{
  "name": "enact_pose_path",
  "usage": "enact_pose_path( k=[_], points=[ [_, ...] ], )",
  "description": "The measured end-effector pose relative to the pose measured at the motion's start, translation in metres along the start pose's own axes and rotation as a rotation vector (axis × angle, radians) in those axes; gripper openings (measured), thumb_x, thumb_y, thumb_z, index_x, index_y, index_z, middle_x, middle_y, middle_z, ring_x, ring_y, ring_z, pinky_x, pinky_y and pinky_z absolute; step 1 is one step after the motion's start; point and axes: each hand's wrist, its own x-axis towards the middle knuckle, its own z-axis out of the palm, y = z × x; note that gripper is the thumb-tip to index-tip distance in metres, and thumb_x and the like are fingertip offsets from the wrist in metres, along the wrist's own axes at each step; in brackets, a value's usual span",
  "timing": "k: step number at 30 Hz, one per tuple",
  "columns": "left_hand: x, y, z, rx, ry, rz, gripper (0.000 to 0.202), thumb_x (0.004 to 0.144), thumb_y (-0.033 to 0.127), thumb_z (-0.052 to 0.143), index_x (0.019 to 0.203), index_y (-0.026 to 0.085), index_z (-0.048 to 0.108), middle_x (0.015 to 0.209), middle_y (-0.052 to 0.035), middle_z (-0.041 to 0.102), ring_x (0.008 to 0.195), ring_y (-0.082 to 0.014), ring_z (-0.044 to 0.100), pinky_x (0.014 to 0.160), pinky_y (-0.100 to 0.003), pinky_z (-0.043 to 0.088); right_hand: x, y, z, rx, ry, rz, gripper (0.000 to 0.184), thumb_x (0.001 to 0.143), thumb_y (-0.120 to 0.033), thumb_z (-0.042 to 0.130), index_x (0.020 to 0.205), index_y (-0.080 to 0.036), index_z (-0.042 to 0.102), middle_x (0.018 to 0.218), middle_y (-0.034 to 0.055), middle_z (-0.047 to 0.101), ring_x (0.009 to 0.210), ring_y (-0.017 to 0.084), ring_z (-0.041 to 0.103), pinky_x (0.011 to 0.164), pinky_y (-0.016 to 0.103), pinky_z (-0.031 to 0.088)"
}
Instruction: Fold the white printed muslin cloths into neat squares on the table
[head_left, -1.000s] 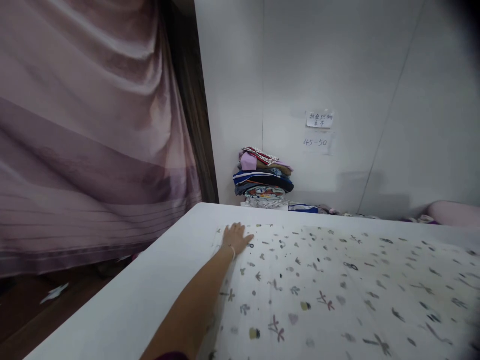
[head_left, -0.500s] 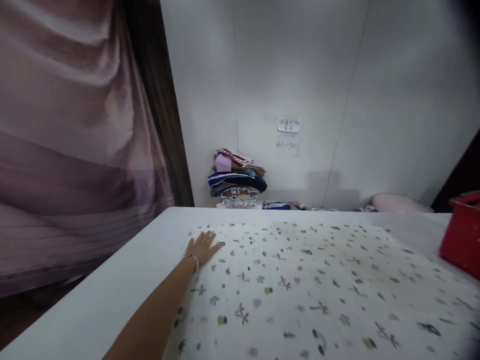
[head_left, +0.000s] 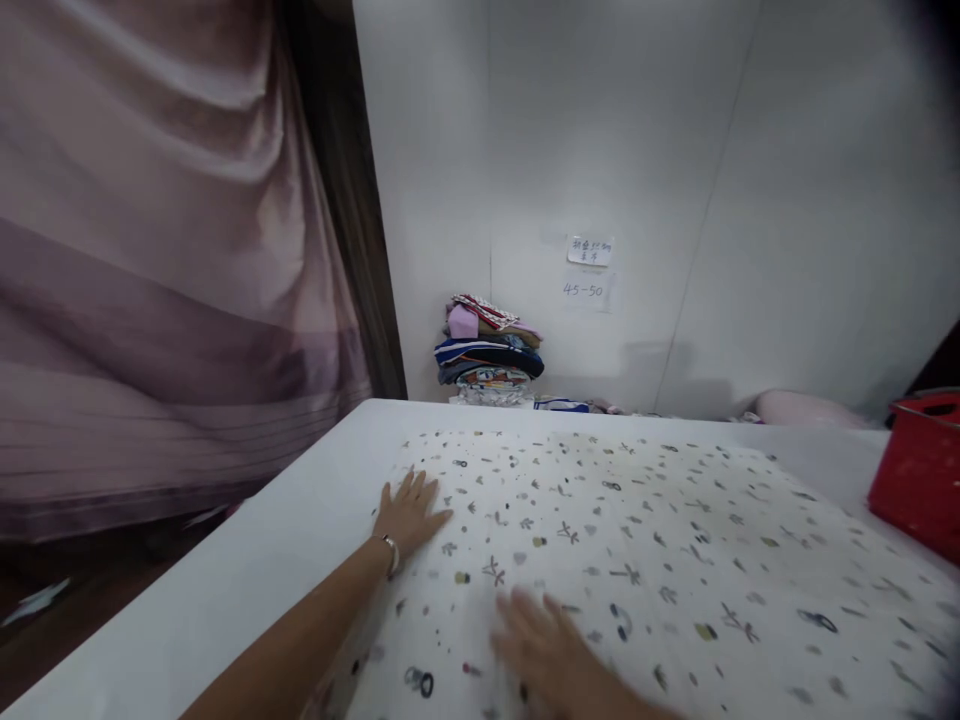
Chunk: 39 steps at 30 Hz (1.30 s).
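Head view: printed cloth [head_left: 637,545] is lying across the surface [head_left: 225,590], left hand [head_left: 407,518] resting and right hand [head_left: 547,650] blurred over it, all fingers splayed empty, light flat palms probably avoiding creases.

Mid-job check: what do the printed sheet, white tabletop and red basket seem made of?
Printed sheet: probably thin matte cloth, as it lies limp with faint fold lines.
White tabletop: smooth, perhaps laminate; no grain shows.
Red basket: likely plastic, given its stiff-looking walls and solid colour, though only part is in frame.
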Motion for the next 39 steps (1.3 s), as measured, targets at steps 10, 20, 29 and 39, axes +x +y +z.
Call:
enact_pose_path(
  k=[10,20,29,39],
  points=[
    [-0.011,-0.013,0.016,-0.054,0.002,-0.038,0.074,0.078,0.069,0.018,0.139,0.029,0.020,0.147,-0.0024,0.013,0.136,-0.0276,0.004,0.107,-0.054,-0.001,0.204,0.117,-0.068,-0.131,-0.020,0.462,0.066,0.089,-0.054,0.017,0.142,-0.015,0.015,0.149,0.0039,-0.002,0.135,0.020,-0.005,0.106,0.043,0.000],
    [-0.013,-0.015,0.018,-0.076,0.019,-0.037,0.074,0.077,0.069,0.019,0.139,0.029,0.022,0.147,-0.0016,0.015,0.135,-0.0278,0.004,0.108,-0.052,0.002,0.249,0.165,-0.058,-0.164,-0.061,0.531,0.070,0.086,-0.058,0.015,0.141,-0.015,0.018,0.149,0.0080,0.005,0.135,0.025,0.002,0.104,0.051,0.004],
    [-0.013,-0.011,0.009,-0.031,-0.013,-0.063,0.075,0.077,0.070,0.016,0.139,0.028,0.021,0.147,-0.0010,0.013,0.136,-0.0265,0.004,0.108,-0.051,0.003,0.184,0.117,-0.052,-0.132,-0.031,0.413,0.068,0.086,-0.059,0.018,0.140,-0.017,0.025,0.148,0.0073,0.010,0.135,0.024,0.004,0.106,0.045,0.002],
    [-0.006,-0.015,0.011,0.007,-0.031,-0.062,0.074,0.077,0.067,0.020,0.140,0.027,0.016,0.148,-0.0019,0.011,0.136,-0.0256,0.004,0.107,-0.051,0.004,0.085,0.093,-0.037,-0.049,-0.019,0.399,0.073,0.085,-0.062,0.016,0.142,-0.016,0.016,0.148,0.0076,0.003,0.135,0.025,-0.002,0.106,0.047,-0.005]
  ],
)
